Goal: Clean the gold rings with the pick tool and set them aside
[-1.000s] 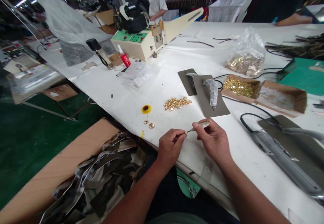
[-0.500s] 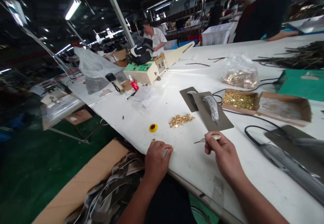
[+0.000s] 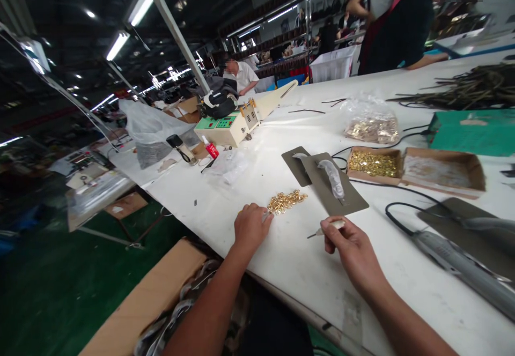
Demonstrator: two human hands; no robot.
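Note:
My left hand [image 3: 250, 228] is at the near left edge of a small pile of gold metal pieces [image 3: 286, 201] on the white table. Its thumb and forefinger are closed together at the pile; what lies between them is too small to make out. My right hand [image 3: 348, 240] grips a slim pale-handled tool with a thin metal tip [image 3: 314, 235], like a small awl or screwdriver. That tip points left, above the tabletop. Beyond the right hand lies a grey-brown flat panel [image 3: 352, 198] with a plastic-wrapped handle [image 3: 332, 179]; a second such panel [image 3: 295, 168] is partly beneath it.
Open cardboard boxes hold gold bits [image 3: 372, 164] and clear plastic [image 3: 436, 171]. A corded grey tool [image 3: 454, 262] lies at right. Farther off are a bag of metal parts [image 3: 372, 123], a green box [image 3: 475, 133] and a cream machine [image 3: 219, 130]. Other people stand beyond the table.
My left hand has moved forward to the gold pile, now covering most of the yellow ring. The right hand still holds its tool, slightly lower in view. The camera view has shifted a little.

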